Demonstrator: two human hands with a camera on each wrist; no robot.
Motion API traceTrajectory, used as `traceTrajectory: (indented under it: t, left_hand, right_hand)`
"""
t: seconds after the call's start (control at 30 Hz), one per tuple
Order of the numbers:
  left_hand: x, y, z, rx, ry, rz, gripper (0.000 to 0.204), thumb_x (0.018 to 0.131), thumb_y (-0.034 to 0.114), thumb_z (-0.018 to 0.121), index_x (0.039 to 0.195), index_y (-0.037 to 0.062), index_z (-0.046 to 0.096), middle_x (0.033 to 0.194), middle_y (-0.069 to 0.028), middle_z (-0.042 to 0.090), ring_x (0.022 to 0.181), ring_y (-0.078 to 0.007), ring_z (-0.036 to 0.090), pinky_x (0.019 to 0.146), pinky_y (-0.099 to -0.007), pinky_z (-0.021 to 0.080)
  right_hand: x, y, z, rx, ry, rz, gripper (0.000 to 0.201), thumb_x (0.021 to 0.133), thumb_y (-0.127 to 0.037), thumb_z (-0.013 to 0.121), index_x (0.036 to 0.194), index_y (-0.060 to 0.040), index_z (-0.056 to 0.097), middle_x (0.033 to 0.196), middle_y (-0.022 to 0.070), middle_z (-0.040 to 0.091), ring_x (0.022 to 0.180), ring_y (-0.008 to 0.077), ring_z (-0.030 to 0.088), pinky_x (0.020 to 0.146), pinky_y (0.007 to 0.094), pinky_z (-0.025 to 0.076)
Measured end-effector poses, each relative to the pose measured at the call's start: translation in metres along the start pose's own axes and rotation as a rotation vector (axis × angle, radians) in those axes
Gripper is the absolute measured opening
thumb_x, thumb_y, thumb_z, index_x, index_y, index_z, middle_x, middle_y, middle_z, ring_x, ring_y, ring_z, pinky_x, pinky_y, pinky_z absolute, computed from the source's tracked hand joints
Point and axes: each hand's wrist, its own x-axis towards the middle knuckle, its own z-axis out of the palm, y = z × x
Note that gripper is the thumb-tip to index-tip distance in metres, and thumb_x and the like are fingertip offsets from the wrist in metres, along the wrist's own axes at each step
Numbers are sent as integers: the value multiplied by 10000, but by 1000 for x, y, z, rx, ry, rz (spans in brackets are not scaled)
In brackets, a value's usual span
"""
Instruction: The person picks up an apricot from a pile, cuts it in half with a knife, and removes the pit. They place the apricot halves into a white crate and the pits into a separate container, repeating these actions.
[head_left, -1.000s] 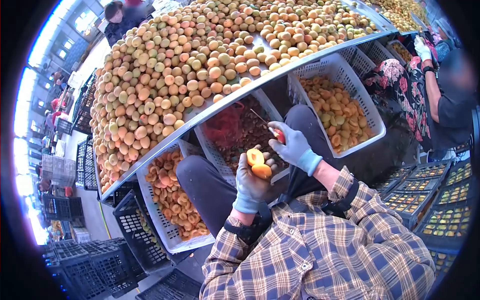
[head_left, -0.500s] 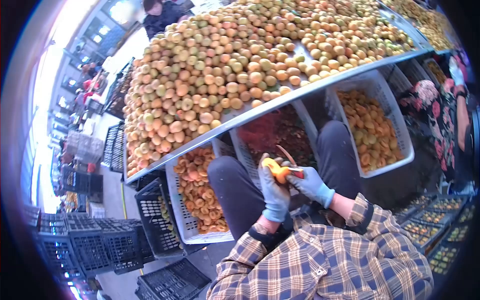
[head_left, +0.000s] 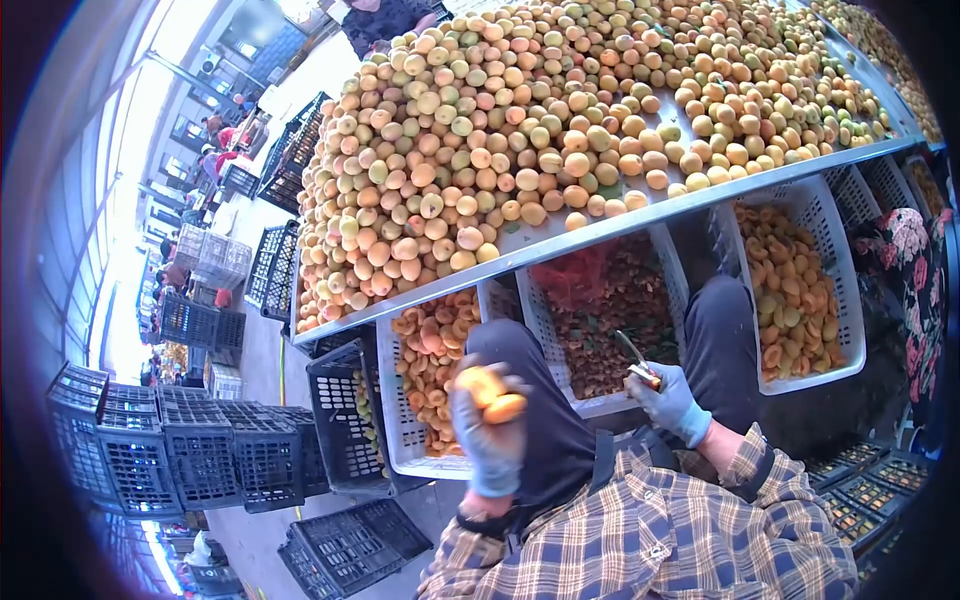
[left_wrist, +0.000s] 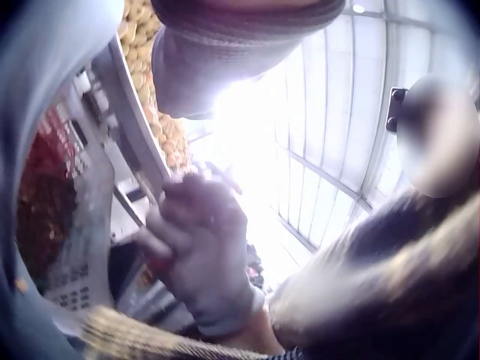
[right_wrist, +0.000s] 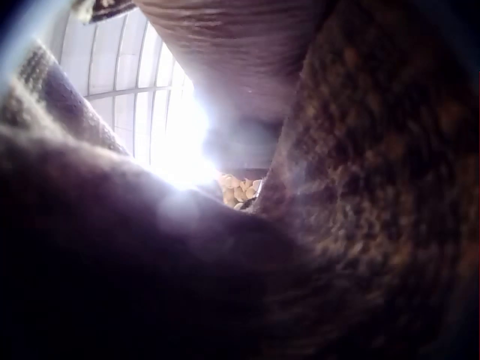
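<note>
My gloved left hand, blurred, holds two orange apricot halves over my left thigh, close to the left white crate of apricot halves. To the right, my gloved right hand grips a small knife by its reddish handle, the thin blade pointing up over the middle crate. That crate holds dark reddish-brown bits and a red net bag. In the left wrist view a gloved hand shows blurred, with curled fingers. Dark, close fabric fills most of the right wrist view.
Whole apricots are heaped on a metal-edged table ahead of my knees. A right white crate holds more halves. Black crates stand at the left, and shallow crates of fruit lie at lower right.
My hands were together half a second ago, with the knife at the apricot; now they are apart. The left hand has swung left with the halves. The head view has turned left.
</note>
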Motion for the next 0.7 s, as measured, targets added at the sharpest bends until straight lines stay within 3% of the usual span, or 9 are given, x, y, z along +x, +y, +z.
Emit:
traceTrajectory:
  t: [0.07, 0.13, 0.17, 0.2, 0.33, 0.43, 0.53, 0.67, 0.7]
  left_hand:
    - [10, 33, -38, 542, 142, 335, 408, 920, 155, 540, 1305, 47, 460, 1174, -132, 511, 1053, -228, 533, 871, -375, 504]
    - [26, 66, -58, 1265, 202, 477, 416, 851, 21, 543, 1266, 31, 521, 1238, -129, 459, 1146, -206, 472, 909, -333, 483]
    - [32, 73, -54, 1373, 251, 445, 397, 810, -38, 537, 1203, 3, 572, 1304, -129, 397, 1195, -194, 426, 931, -308, 450]
    - [49, 80, -65, 1587, 143, 578, 358, 830, -1, 566, 1188, 4, 583, 1221, -120, 496, 1124, -176, 485, 895, -290, 453]
    - [141, 58, -32, 1240, -26, 349, 304, 848, 151, 649, 1115, 8, 621, 964, -110, 643, 925, -231, 596, 855, -323, 464]
    - [222, 32, -18, 1827, 43, 383, 480, 832, 431, 636, 1072, 17, 634, 1048, -166, 625, 991, -306, 586, 861, -391, 462]
    - [256, 9, 7, 2338, 122, 264, 578, 744, 592, 648, 982, 65, 651, 1064, -166, 610, 1019, -338, 577, 841, -413, 471]
    - [269, 1, -3, 2251, 155, 320, 490, 726, 458, 696, 1020, 71, 635, 1065, -162, 601, 1012, -333, 580, 837, -420, 472]
    - [262, 4, -5, 2037, 89, 571, 475, 683, 331, 758, 1040, 50, 620, 1063, -177, 595, 1000, -345, 576, 831, -432, 474]
  right_hand:
    - [5, 6, -1, 51, 19, 13, 153, 897, -105, 607, 763, -33, 593, 645, -71, 472, 649, 20, 383, 559, 220, 366]
    - [9, 12, 1, 188, 37, 143, 151, 905, -104, 605, 782, -17, 609, 696, -68, 531, 664, 21, 415, 591, 210, 390]
    - [10, 29, -4, 57, 6, 167, 107, 880, -109, 626, 838, -12, 609, 731, -8, 591, 684, 43, 487, 630, 237, 435]
    - [11, 28, -4, 50, 10, 165, 107, 880, -109, 626, 838, -12, 609, 731, -8, 591, 684, 43, 487, 630, 237, 435]
    - [14, 22, -2, -340, 1, 120, 300, 797, -173, 685, 1047, -45, 581, 832, 164, 625, 772, 229, 637, 726, 337, 486]
    - [15, 32, -4, -435, 21, 115, 380, 785, -242, 703, 1076, -41, 564, 936, 206, 641, 876, 361, 637, 759, 375, 489]
    - [18, 36, -7, -427, 22, 157, 344, 807, -265, 707, 1024, -34, 572, 869, 177, 633, 764, 274, 617, 725, 347, 479]
    - [17, 44, -11, -369, 75, 107, 310, 838, -268, 687, 999, -29, 572, 828, 158, 625, 724, 217, 581, 710, 338, 472]
    - [18, 45, -12, -297, 75, 120, 296, 851, -264, 676, 997, -29, 572, 820, 151, 624, 724, 202, 576, 709, 338, 473]
